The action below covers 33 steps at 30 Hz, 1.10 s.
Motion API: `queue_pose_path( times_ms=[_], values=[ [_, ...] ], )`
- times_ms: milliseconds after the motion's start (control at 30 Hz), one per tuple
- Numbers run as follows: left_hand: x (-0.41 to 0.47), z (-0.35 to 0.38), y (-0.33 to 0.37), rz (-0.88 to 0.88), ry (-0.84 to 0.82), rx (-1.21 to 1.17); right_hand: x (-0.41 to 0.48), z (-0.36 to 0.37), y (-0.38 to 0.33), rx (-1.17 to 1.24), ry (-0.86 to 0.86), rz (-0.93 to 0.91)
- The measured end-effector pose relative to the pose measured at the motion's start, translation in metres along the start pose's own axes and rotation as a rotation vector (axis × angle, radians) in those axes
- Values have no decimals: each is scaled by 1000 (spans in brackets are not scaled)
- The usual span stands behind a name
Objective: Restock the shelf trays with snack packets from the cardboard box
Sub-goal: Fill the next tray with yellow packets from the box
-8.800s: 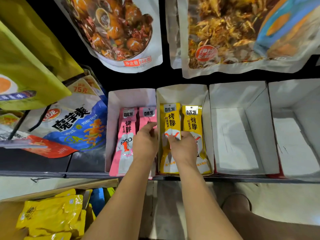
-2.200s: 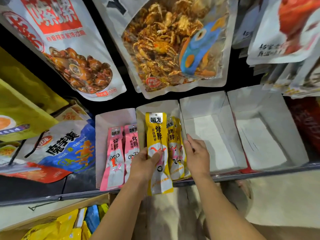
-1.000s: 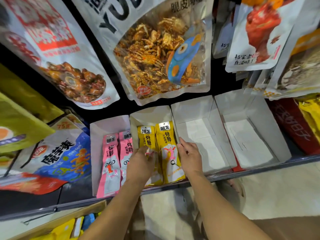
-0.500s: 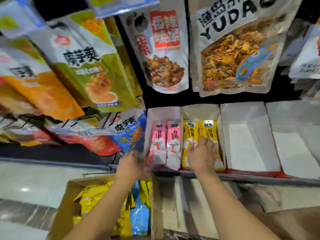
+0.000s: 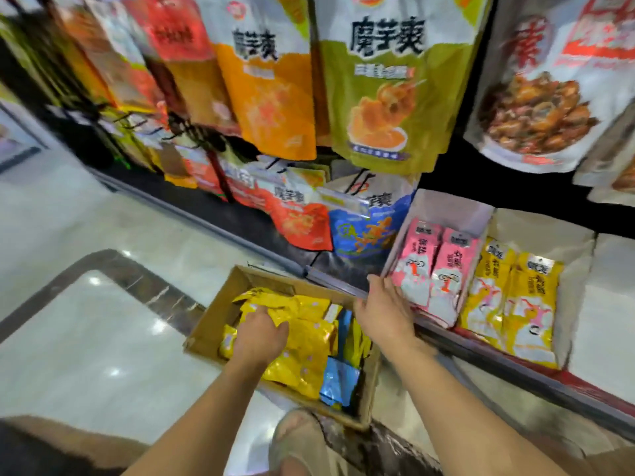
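Left hand reaches down, grip curled on yellow packets; right hand rests straight-fingered against tray.

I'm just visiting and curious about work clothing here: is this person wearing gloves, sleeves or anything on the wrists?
No gloves: the left hand and right hand are uncovered. The left forearm and right forearm show no sleeve as far up as the view reaches. No watch, bracelet or ring is visible, though the picture is somewhat blurred.

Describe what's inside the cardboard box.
Yellow packets fill the cardboard box, blue packets along its right side. The left hand covers part of the yellow pile; anything beneath is hidden.
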<state>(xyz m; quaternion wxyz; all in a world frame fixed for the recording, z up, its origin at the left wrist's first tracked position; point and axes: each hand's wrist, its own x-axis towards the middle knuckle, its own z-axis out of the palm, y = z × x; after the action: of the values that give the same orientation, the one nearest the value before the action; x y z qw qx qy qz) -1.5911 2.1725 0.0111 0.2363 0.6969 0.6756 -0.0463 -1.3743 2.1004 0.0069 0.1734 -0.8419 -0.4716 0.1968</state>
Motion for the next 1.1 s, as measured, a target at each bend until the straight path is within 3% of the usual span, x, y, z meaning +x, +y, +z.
queue_pose_path(
  times_ms=[133, 367, 600, 833, 1100],
  values=[
    [7, 8, -34, -181, -65, -141, 1, 25, -33, -77, -74, -121],
    [23, 31, -37, -322, -75, -367, 13, 64, -69, -96, -207, -250],
    [40, 58, -24, -572, -65, -550, 38, 91, -84, 41, -307, -283],
    [51, 78, -22, -661, -74, -546, 54, 115, -81, -16, -430, -237],
    [54, 76, -20, -762, 20, -544, 57, 129, -80, -266, -339, -189]
  ],
)
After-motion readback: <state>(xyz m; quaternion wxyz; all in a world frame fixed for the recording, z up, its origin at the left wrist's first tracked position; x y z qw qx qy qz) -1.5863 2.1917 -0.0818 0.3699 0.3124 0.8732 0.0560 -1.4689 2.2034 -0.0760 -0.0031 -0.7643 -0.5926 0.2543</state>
